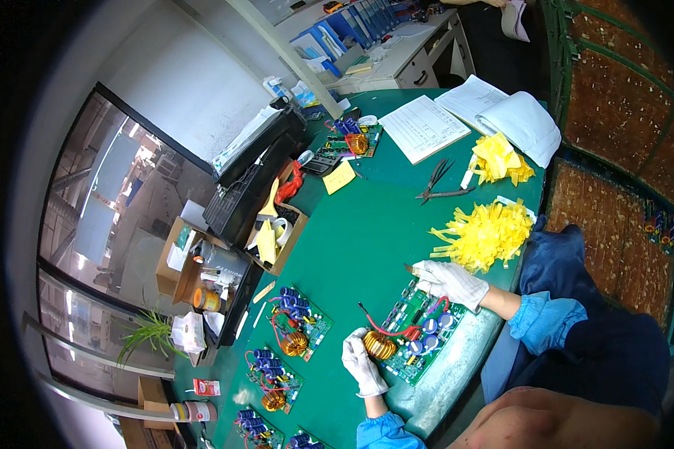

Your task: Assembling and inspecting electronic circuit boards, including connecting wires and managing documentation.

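Green circuit board (416, 329), copper coil, blue capacitors, flat at table edge

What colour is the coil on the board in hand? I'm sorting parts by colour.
Coppery orange: the ring-shaped coil by the left hand, seen in the head view.

Ahead of my hands the green mat (367, 224) lies open up to the pliers (438, 183), while yellow strips (487, 236) crowd my right and finished boards (296, 322) my left.

Matt green table mat (367, 224), white cloth gloves, glossy copper-wire coil (380, 345), yellow paper strips (487, 236)
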A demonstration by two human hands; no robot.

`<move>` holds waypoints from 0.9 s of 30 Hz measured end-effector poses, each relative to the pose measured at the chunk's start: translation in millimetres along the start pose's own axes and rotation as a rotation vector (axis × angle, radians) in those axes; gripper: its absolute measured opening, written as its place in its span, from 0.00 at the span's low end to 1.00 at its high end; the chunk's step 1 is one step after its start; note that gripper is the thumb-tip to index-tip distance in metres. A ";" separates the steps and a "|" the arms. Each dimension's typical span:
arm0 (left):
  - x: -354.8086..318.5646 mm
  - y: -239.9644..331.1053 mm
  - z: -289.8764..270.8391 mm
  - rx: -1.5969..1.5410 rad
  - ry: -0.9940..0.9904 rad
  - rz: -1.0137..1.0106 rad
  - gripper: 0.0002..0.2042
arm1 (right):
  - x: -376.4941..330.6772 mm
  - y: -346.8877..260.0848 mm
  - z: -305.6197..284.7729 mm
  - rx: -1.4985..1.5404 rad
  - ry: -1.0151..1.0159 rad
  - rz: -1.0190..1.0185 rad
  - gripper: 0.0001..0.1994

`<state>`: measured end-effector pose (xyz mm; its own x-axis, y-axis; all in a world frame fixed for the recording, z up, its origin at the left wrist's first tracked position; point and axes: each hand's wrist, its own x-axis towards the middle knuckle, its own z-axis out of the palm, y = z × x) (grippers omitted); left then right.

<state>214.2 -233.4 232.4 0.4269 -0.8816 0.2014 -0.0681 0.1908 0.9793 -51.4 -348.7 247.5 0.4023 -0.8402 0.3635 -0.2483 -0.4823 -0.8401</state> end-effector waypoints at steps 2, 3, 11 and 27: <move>-0.3 0.9 -1.1 0.024 0.001 0.001 0.13 | 1.2 -1.4 -0.6 -0.023 -0.052 0.056 0.21; -0.6 0.9 -1.2 0.023 0.001 0.005 0.13 | 1.1 -0.7 -0.2 -0.023 -0.051 0.055 0.21; -0.9 -0.2 -1.5 -0.013 -0.011 -0.009 0.14 | 0.4 10.0 7.0 -0.055 -0.009 0.030 0.20; 0.3 1.4 3.0 -0.009 -0.005 -0.007 0.15 | 2.0 31.5 17.8 0.165 0.026 0.005 0.21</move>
<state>211.5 -234.7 233.9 0.4228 -0.8851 0.1947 -0.0567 0.1886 0.9804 -42.7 -361.2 214.6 0.3778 -0.8496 0.3680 -0.1010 -0.4329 -0.8958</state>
